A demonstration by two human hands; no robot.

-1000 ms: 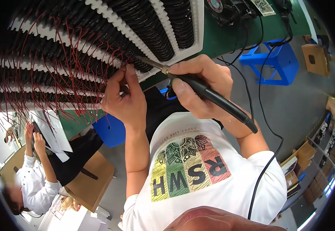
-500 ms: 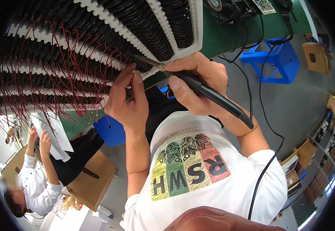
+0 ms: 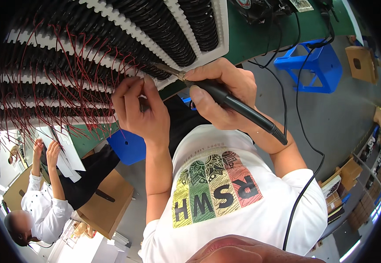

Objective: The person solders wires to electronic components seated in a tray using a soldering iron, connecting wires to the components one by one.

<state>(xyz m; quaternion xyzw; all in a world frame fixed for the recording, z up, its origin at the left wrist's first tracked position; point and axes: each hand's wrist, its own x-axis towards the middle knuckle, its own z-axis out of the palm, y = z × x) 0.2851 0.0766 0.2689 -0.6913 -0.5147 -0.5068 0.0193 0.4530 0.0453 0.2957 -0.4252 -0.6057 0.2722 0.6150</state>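
Observation:
In my right hand (image 3: 232, 87) is a black soldering iron (image 3: 254, 117), gripped near its metal end. The tip points left, at the near end of a row of black ring-like parts (image 3: 155, 24). My left hand (image 3: 144, 111) is closed, fingers curled together just below that tip, beside thin red wires (image 3: 78, 55). Whatever sits between its fingertips is hidden. The black parts stand packed in rows in a white notched foam tray (image 3: 219, 55). Red wires rise from the rows on the left and hang over the tray's near edge.
The tray lies on a green table (image 3: 252, 44). The iron's cable (image 3: 315, 175) runs down past my right arm. A blue stool (image 3: 311, 70) and a cardboard box (image 3: 361, 63) stand to the right. At lower left a co-worker (image 3: 46, 201) sits by another box (image 3: 107, 206).
My left hand has shifted slightly left and its fingers have curled in more among the wire ends. The soldering iron has barely moved. The co-worker's head and hands have shifted a little.

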